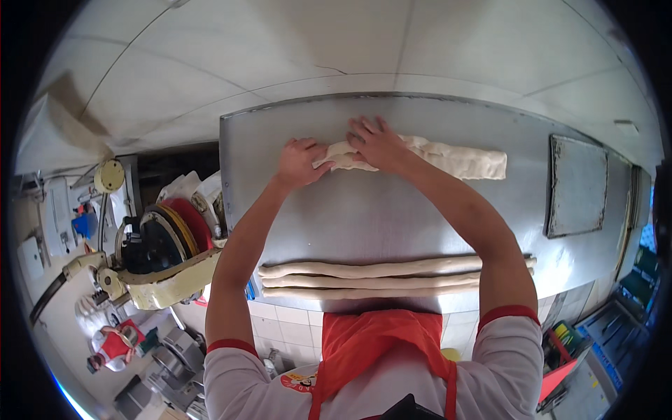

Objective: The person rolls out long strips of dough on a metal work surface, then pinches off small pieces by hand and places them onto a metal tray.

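Observation:
A long flattened strip of pale dough (462,159) lies across the far part of the metal table, its surface dimpled and uneven. At its left end my left hand (301,162) is closed on the dough, fingers curled at the tip and thumb along the near side. My right hand (376,145) rests over the strip a little further right, fingers spread past its far edge and thumb on the dough. Under that hand and wrist, part of the strip is hidden. Several rolled dough ropes (371,269) lie side by side along the near edge, partly behind my right arm.
A flat, worn-edged metal tray (577,185) lies on the right of the steel table (294,217). Left of the table stands a cream-coloured machine (168,283). Another person (115,344) in a red apron is at the lower left. A tiled wall (329,42) borders the far side.

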A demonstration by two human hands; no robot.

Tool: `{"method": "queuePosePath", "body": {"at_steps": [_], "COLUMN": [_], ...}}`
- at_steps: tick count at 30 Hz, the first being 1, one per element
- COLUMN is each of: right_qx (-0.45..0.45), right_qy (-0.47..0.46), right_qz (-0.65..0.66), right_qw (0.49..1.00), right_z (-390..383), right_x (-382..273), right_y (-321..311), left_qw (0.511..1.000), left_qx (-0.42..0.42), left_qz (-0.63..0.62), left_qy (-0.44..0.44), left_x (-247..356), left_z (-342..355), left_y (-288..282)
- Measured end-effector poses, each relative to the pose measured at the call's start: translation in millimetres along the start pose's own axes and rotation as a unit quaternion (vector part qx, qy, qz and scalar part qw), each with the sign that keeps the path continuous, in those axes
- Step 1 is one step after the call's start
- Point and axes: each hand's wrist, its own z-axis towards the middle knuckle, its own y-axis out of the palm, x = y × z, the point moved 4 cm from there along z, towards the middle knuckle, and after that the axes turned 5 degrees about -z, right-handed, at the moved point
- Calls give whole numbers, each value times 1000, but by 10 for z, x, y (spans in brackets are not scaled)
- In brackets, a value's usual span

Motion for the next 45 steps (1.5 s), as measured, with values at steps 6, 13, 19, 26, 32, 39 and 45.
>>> {"method": "queuePosePath", "body": {"at_steps": [6,13,19,26,32,39,45], "right_qx": [7,24,-105,-134,-106,-80,-5], "right_qy": [91,148,88,135,142,188,249], "right_qz": [13,-33,65,99,48,118,17], "right_qw": [996,988,988,977,983,972,968], "right_z": [-335,-849,-1398,-2045,-2551,-3089,-3296], "right_x": [410,670,975,1296,1581,1761,1744], "right_y": [-217,-415,-445,-682,-664,-849,-1022], "left_qw": [987,997,996,988,988,986,979], "left_qx": [37,-46,-74,-63,-92,-131,-204], "left_qz": [126,-28,56,113,92,83,17], "left_qy": [91,49,10,81,80,59,-16], "left_x": [602,1130,1641,2172,2558,2863,3066], "left_z": [561,893,1314,1658,1960,2218,2315], "left_y": [44,402,571,851,1142,1456,1634]}}
